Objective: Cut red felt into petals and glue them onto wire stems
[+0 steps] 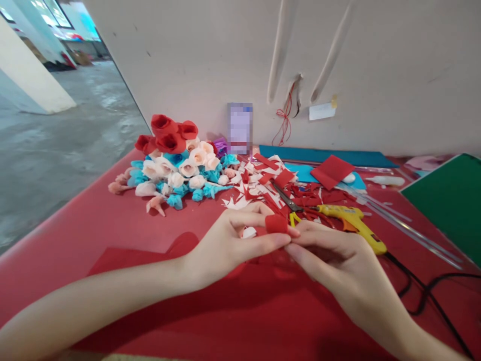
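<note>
Between my two hands is a small curled piece of red paper [277,224], rolled round like a petal. My left hand [240,235] pinches it between thumb and fingers. My right hand [330,250] meets it at the right end, its fingertips pressed together against the red piece and my left thumb. Just beyond my right hand lies a yellow glue gun [355,220], its cord running off to the right. Scissors [287,195] with yellow handles lie behind the red piece, partly hidden by my fingers.
Paper flowers [184,168] in red, white and blue are heaped at the back left. Red and white scraps [259,178] cover the middle. A phone [239,128] leans on the wall. Clear sticks [406,220] and a green board [451,205] are at the right. Red sheets lie under my arms.
</note>
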A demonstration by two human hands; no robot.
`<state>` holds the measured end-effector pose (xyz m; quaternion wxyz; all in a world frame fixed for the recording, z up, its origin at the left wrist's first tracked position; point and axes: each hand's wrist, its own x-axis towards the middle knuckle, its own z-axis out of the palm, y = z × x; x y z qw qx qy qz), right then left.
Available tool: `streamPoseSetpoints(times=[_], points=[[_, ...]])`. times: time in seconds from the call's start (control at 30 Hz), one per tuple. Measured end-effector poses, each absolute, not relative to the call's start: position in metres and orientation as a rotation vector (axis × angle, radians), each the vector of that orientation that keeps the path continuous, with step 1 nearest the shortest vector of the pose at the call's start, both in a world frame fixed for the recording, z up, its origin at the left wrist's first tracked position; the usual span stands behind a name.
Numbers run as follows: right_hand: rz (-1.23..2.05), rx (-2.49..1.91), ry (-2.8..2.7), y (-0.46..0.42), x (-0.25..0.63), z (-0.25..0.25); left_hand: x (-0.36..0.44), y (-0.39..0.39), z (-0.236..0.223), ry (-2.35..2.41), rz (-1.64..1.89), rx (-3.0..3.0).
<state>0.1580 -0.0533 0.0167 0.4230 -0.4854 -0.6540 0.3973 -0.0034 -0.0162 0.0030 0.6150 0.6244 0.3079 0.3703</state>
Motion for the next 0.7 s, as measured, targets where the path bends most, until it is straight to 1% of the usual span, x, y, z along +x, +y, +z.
streamPoseSetpoints(times=[0.27,0.47,0.57,0.63,0.7], points=[[0.930,-1.222,-1.696,-0.055,0.159,0.015,-0.002,-0.014,0.005,0.698,0.845,1.406],[0.724,-1.236,-1.876,-0.055,0.160,0.015,-0.002,-0.011,0.006,0.745,0.829,1.501],[0.518,-1.234,-1.958,-0.051,0.168,0.017,-0.002,-0.011,0.006,0.744,0.784,1.480],[0.265,-1.274,-1.939,-0.041,0.181,0.017,-0.002,-0.012,0.004,0.754,0.761,1.430],[-0.063,-1.345,-1.826,-0.025,0.201,0.014,-0.002,-0.012,0.002,0.779,0.744,1.389]])
